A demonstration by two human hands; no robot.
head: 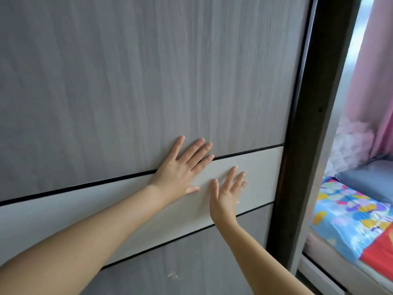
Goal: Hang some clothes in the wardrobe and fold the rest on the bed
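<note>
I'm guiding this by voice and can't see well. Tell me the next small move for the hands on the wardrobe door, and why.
Probably push the door sideways to the left. Both the left hand and the right hand lie flat with straight fingers on its pale band, no handle shows, and the door reaches the dark frame on the right, so it looks closed.

Wardrobe door [127,81] and bed [350,209] edge-cropped.

Two hands: left hand [180,167], right hand [226,193], both flat on one wardrobe door [127,81]. One pale band [255,165] across door. One bed [350,213], one blue pillow [370,182], one pink curtain [374,77].
</note>
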